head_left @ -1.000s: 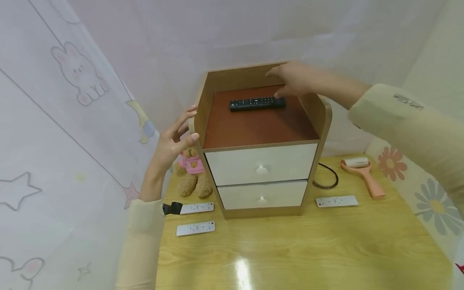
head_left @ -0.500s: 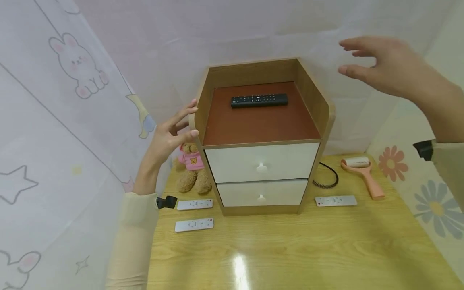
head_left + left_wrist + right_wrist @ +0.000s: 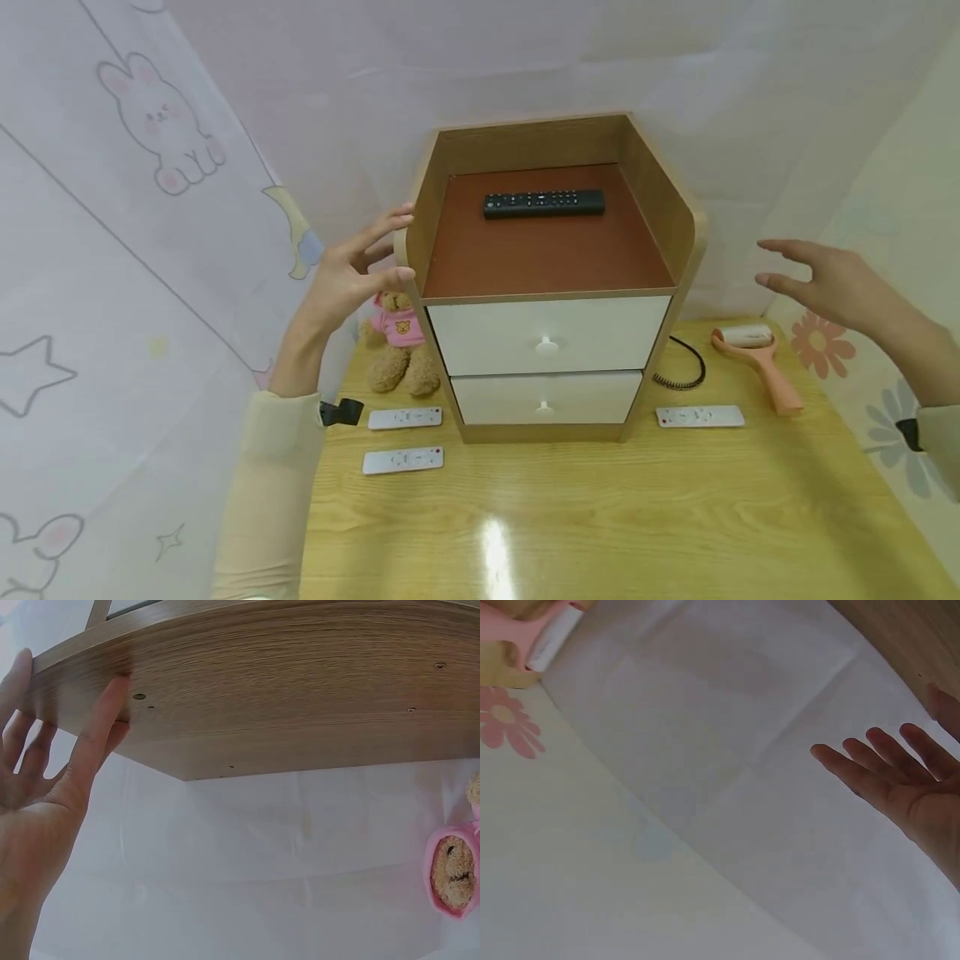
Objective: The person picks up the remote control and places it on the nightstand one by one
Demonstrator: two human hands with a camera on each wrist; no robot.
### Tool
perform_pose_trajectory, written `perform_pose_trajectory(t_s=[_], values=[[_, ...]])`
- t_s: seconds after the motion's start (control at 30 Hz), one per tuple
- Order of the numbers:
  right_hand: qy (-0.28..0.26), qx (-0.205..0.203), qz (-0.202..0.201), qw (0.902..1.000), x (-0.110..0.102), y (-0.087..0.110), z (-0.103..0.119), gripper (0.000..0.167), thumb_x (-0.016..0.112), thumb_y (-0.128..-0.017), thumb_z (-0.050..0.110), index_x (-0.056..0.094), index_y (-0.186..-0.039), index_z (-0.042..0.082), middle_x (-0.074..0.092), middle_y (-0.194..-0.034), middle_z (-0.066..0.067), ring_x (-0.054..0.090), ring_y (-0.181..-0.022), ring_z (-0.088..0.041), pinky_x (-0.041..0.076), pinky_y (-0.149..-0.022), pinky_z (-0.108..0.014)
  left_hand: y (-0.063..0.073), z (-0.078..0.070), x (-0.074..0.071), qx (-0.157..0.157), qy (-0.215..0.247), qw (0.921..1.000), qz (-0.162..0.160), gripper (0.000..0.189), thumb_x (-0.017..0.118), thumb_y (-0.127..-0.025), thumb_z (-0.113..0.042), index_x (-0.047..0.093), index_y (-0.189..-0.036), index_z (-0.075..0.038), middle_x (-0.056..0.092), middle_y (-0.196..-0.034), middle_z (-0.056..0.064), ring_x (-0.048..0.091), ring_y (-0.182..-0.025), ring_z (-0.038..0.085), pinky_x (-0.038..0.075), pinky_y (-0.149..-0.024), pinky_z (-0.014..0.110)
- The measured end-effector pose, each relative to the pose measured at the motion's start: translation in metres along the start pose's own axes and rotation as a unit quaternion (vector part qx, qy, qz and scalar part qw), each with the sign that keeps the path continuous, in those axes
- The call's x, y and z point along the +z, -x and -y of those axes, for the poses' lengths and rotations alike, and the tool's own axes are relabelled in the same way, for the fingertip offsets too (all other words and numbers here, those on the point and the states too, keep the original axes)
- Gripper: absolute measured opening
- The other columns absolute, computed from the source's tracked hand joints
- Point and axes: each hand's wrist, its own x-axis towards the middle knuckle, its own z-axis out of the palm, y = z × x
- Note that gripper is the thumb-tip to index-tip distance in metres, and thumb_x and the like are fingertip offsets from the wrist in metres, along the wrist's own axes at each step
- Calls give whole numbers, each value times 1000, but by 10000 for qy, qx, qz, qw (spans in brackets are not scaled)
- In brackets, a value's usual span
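A small wooden cabinet (image 3: 555, 262) with two white drawers, both closed, stands against the back wall. A black remote control (image 3: 543, 204) lies crosswise on its reddish-brown top. My left hand (image 3: 341, 279) is at the cabinet's left side, thumb and fingertips at the front edge of the side panel. In the left wrist view the extended fingers rest against the wooden panel (image 3: 292, 697). My right hand (image 3: 832, 283) hovers to the right of the cabinet, fingers loosely extended and holding nothing. Apart fingers also show on that hand in the right wrist view.
On the left of the table (image 3: 555, 517) are a teddy bear (image 3: 402, 333) in pink and two white remotes (image 3: 405, 418). To the cabinet's right lie another white remote (image 3: 701, 417), an orange lint roller (image 3: 765, 362) and a black coiled cord (image 3: 686, 375). Printed curtains enclose the space.
My right hand has left the black remote, swung out to the right and come down beside the cabinet. The left hand stays at the side panel.
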Motion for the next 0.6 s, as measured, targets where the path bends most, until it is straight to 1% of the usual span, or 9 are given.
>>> perform_pose_trajectory(t_s=[0.07, 0.17, 0.3, 0.37, 0.4, 0.43, 0.53, 0.57, 0.6], values=[[-114, -42, 156, 9998, 18, 2, -13, 65, 52, -99, 37, 32, -148, 1, 36, -137, -42, 47, -108, -59, 37, -85, -69, 0, 0, 0, 29, 32, 10000, 2, 62, 69, -83, 9, 51, -139, -8, 38, -152, 2, 40, -134, 32, 55, -85, 26], [-292, -136, 438, 9985, 49, 4, -30, 63, 55, -98, 34, 35, -145, -2, 39, -133, -43, 55, -101, -55, 47, -72, -58, 0, 1, -1, 20, 132, 9999, 3, 63, 69, -83, 9, 51, -140, -9, 38, -152, 2, 41, -134, 33, 57, -79, 27], [-434, -403, 562, 9967, 105, 9, -49, 59, 60, -96, 30, 42, -140, -6, 45, -130, -40, 57, -101, -53, 50, -69, -55, -1, 1, -1, -2, 146, 9999, -12, 63, 69, -83, 8, 50, -140, -10, 38, -152, 2, 42, -132, 35, 57, -78, 27], [-494, -772, 345, 9952, 137, 12, -60, 56, 68, -91, 21, 48, -133, -11, 46, -130, -39, 60, -95, -51, 36, -94, -66, 0, 2, 0, -5, 156, 9999, -11, 63, 69, -83, 8, 51, -140, -10, 38, -152, 2, 42, -132, 36, 57, -78, 28], [-476, -931, 222, 9943, 153, 13, -66, 57, 72, -87, 19, 51, -129, -12, 45, -130, -39, 61, -92, -49, 25, -100, -71, 0, 2, 0, 0, 154, 9999, -11, 62, 69, -83, 8, 51, -140, -10, 38, -152, 2, 42, -132, 36, 57, -79, 28], [-486, -1107, 104, 9926, 167, 15, -73, 56, 76, -82, 13, 54, -125, -14, 51, -124, -38, 64, -83, -45, 11, -102, -75, 0, 2, 1, 2, 140, 9999, -13, 62, 69, -83, 8, 51, -140, -10, 38, -152, 2, 42, -133, 35, 57, -79, 28], [-566, -1151, 163, 9916, 202, 20, -92, 55, 80, -74, 4, 56, -119, -17, 64, -101, -33, 57, -51, -22, 30, -103, -56, 0, 3, 1, -25, 255, 9997, -5, 62, 69, -84, 8, 51, -140, -10, 37, -153, 2, 41, -133, 36, 57, -78, 30], [-598, -1027, 333, 9924, 211, 21, -98, 56, 79, -74, 4, 55, -120, -17, 65, -97, -31, 51, -47, -16, 43, -92, -42, 0, 3, 1, -34, 295, 9996, -8, 62, 68, -84, 8, 51, -140, -10, 37, -153, 2, 41, -133, 36, 57, -77, 30], [-624, -892, 489, 9929, 220, 22, -103, 56, 78, -75, 3, 54, -121, -17, 66, -89, -28, 44, -45, -11, 47, -72, -33, 1, 3, 1, -45, 339, 9994, -12, 62, 68, -84, 8, 51, -140, -10, 36, -153, 2, 41, -133, 36, 58, -77, 31]])
